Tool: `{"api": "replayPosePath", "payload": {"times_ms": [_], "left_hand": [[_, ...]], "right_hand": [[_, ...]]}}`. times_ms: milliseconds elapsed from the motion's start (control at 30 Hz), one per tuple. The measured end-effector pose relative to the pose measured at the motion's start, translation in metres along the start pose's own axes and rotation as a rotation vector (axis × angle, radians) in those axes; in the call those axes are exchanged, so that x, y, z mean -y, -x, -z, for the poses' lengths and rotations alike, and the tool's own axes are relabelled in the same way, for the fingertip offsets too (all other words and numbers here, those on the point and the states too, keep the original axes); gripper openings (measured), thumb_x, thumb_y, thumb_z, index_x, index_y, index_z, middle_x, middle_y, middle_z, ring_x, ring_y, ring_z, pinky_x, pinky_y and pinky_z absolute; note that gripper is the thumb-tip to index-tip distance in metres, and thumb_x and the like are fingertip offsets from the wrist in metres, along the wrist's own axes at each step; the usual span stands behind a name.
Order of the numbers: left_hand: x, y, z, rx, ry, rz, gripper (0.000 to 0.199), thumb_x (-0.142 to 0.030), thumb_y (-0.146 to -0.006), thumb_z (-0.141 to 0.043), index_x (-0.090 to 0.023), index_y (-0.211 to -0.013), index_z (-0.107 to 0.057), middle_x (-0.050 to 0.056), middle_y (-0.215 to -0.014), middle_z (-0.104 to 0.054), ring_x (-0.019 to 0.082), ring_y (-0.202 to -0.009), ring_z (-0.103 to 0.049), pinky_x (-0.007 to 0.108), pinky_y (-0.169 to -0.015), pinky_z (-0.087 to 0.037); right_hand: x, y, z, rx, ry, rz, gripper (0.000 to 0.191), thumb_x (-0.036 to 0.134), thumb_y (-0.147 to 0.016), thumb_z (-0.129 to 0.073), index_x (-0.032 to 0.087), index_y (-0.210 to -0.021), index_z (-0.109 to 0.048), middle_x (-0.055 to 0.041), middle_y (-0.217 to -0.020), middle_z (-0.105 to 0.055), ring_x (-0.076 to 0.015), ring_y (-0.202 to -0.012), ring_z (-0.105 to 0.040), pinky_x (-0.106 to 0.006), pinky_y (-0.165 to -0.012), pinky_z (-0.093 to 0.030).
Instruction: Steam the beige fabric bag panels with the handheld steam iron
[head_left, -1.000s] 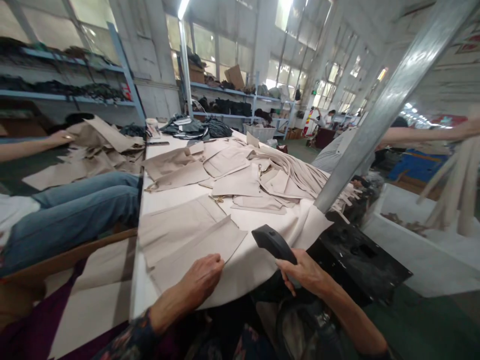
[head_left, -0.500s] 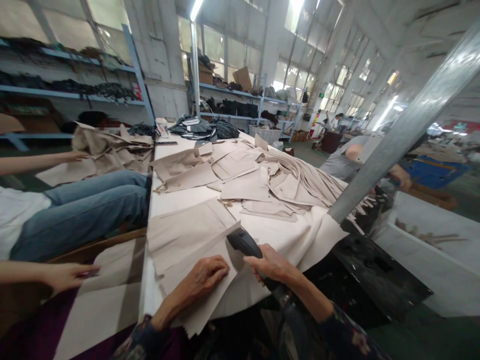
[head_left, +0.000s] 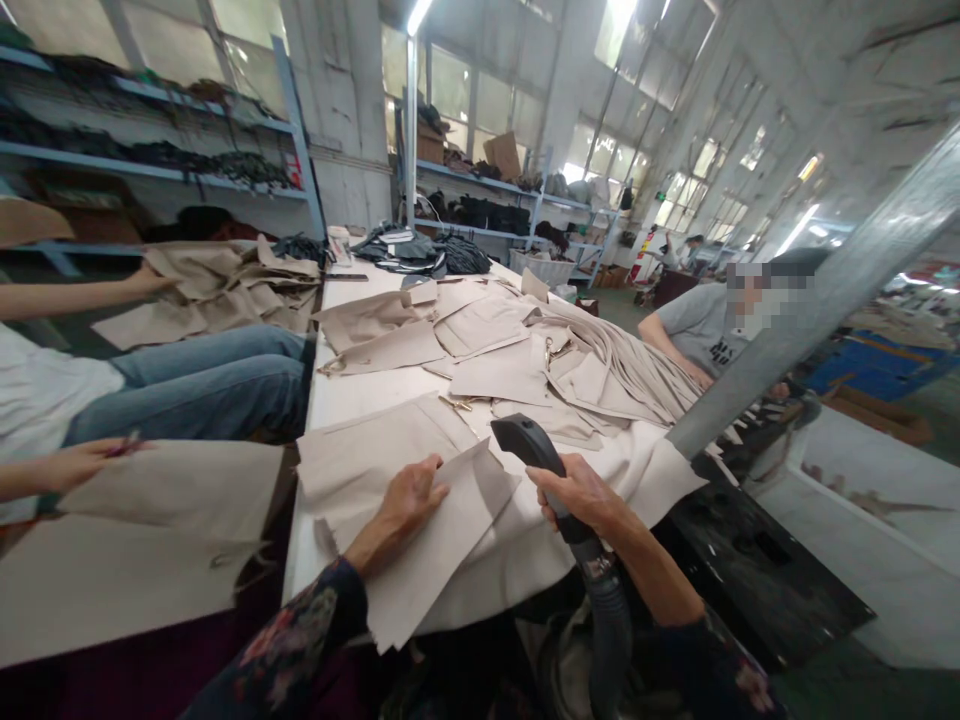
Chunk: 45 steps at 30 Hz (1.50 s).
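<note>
My right hand (head_left: pixel 581 495) is wrapped round a black hand-held tool (head_left: pixel 525 440) with a curved, flat-ended head. A ribbed dark hose (head_left: pixel 609 625) runs down from its handle. My left hand (head_left: pixel 409 500) is closed on a beige fabric panel (head_left: pixel 442 540), with the thumb on top. This panel hangs partly over the near table edge, and its lower corner looks jagged. The tool's head is above the panel's upper corner, apart from it. Under my left hand lies another beige panel (head_left: pixel 375 440), flat on the white table (head_left: pixel 352 395).
Beige panels (head_left: pixel 495 360) with metal zipper pulls and a heap of long strips (head_left: pixel 630 350) cover the far table. A metal post (head_left: pixel 817 270) slants up at the right, beside a white bin (head_left: pixel 892 490). Co-workers sit on both sides; the left one's hand (head_left: pixel 90 465) holds beige fabric.
The tool has lifted off the panel and moved right. My left hand has closed on the panel and raised it slightly. At left, a co-worker's hand has drawn a beige piece up and leftward.
</note>
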<state>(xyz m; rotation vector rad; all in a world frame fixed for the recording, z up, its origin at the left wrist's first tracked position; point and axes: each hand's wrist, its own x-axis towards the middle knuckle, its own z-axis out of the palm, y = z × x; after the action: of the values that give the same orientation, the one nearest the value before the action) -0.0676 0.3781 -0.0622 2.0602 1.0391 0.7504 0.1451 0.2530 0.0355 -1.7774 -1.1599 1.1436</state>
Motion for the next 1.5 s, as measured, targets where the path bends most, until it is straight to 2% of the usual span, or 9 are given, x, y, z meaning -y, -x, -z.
{"api": "replayPosePath", "payload": {"times_ms": [233, 367, 500, 833, 967, 1100, 1200, 1300, 1500], "left_hand": [[-0.035, -0.023, 0.021, 0.039, 0.183, -0.075, 0.012, -0.020, -0.065, -0.057, -0.017, -0.067, -0.068, 0.000, -0.061, -0.063, 0.018, -0.061, -0.056, 0.024, -0.057, -0.040], [-0.047, -0.005, 0.012, 0.218, 0.598, 0.098, 0.028, -0.027, -0.070, -0.058, -0.013, -0.091, -0.071, 0.004, -0.066, -0.068, 0.020, -0.055, -0.062, 0.025, -0.049, -0.045], [-0.052, 0.007, 0.000, 0.229, 0.775, 0.281, 0.030, -0.023, -0.065, -0.066, -0.011, -0.092, -0.071, 0.006, -0.064, -0.071, 0.020, -0.051, -0.064, 0.026, -0.048, -0.049], [-0.027, 0.014, -0.006, 0.248, 0.891, 0.354, 0.038, -0.021, -0.060, -0.070, -0.009, -0.095, -0.068, 0.005, -0.065, -0.071, 0.019, -0.053, -0.065, 0.025, -0.049, -0.049], [-0.031, 0.017, -0.007, 0.278, 0.883, 0.330, 0.035, -0.022, -0.061, -0.068, -0.008, -0.093, -0.068, 0.004, -0.063, -0.070, 0.018, -0.053, -0.064, 0.024, -0.049, -0.048], [-0.040, 0.026, -0.010, 0.306, 0.866, 0.301, 0.034, -0.022, -0.061, -0.066, -0.009, -0.092, -0.068, 0.003, -0.063, -0.069, 0.018, -0.053, -0.064, 0.025, -0.051, -0.049], [-0.040, 0.027, -0.006, 0.301, 0.796, 0.317, 0.039, -0.021, -0.061, -0.062, -0.008, -0.098, -0.068, 0.003, -0.064, -0.069, 0.019, -0.054, -0.064, 0.026, -0.051, -0.049], [-0.041, 0.010, 0.017, 0.233, 0.609, 0.256, 0.045, -0.021, -0.063, -0.054, -0.008, -0.105, -0.066, 0.003, -0.065, -0.070, 0.020, -0.054, -0.064, 0.027, -0.050, -0.050], [-0.075, -0.041, 0.085, -0.209, -0.506, -0.203, 0.045, -0.012, -0.076, -0.042, -0.010, -0.116, -0.063, 0.013, -0.100, -0.071, 0.028, -0.090, -0.066, 0.039, -0.081, -0.049]], "right_hand": [[-0.016, 0.035, 0.012, 0.036, -0.019, 0.014, 0.031, 0.042, -0.083, -0.054, 0.016, -0.068, -0.051, 0.0021, -0.046, -0.053, -0.0097, -0.037, -0.049, -0.020, -0.037, -0.042], [-0.019, 0.044, 0.004, 0.088, -0.041, 0.014, 0.026, 0.038, -0.082, -0.054, 0.017, -0.069, -0.048, 0.0036, -0.046, -0.051, -0.0090, -0.036, -0.047, -0.020, -0.035, -0.041], [-0.020, 0.037, -0.010, 0.121, -0.083, 0.003, 0.023, 0.036, -0.080, -0.056, 0.017, -0.071, -0.048, 0.0040, -0.050, -0.051, -0.0083, -0.039, -0.048, -0.020, -0.037, -0.044], [-0.002, 0.032, -0.009, 0.111, 0.022, 0.036, 0.019, 0.031, -0.082, -0.054, 0.016, -0.072, -0.049, 0.0042, -0.049, -0.051, -0.0084, -0.037, -0.048, -0.018, -0.035, -0.042], [-0.013, 0.030, -0.014, 0.159, 0.033, 0.025, 0.022, 0.035, -0.082, -0.055, 0.016, -0.072, -0.050, 0.0034, -0.050, -0.052, -0.0095, -0.039, -0.050, -0.020, -0.036, -0.045], [-0.011, 0.015, -0.015, 0.036, 0.081, 0.047, 0.024, 0.036, -0.080, -0.055, 0.015, -0.069, -0.052, 0.0010, -0.049, -0.054, -0.0101, -0.038, -0.051, -0.019, -0.035, -0.043], [-0.002, 0.013, -0.005, -0.069, 0.081, 0.085, 0.025, 0.036, -0.082, -0.053, 0.015, -0.068, -0.051, -0.0002, -0.051, -0.055, -0.0095, -0.041, -0.051, -0.018, -0.036, -0.043], [0.003, 0.025, 0.010, -0.088, 0.022, 0.094, 0.026, 0.038, -0.083, -0.052, 0.015, -0.070, -0.050, 0.0003, -0.054, -0.055, -0.0096, -0.043, -0.052, -0.019, -0.038, -0.045], [-0.008, 0.056, 0.027, -0.073, -0.016, 0.135, 0.027, 0.040, -0.082, -0.055, 0.017, -0.069, -0.048, 0.0026, -0.050, -0.053, -0.0099, -0.038, -0.051, -0.020, -0.038, -0.045]]}}
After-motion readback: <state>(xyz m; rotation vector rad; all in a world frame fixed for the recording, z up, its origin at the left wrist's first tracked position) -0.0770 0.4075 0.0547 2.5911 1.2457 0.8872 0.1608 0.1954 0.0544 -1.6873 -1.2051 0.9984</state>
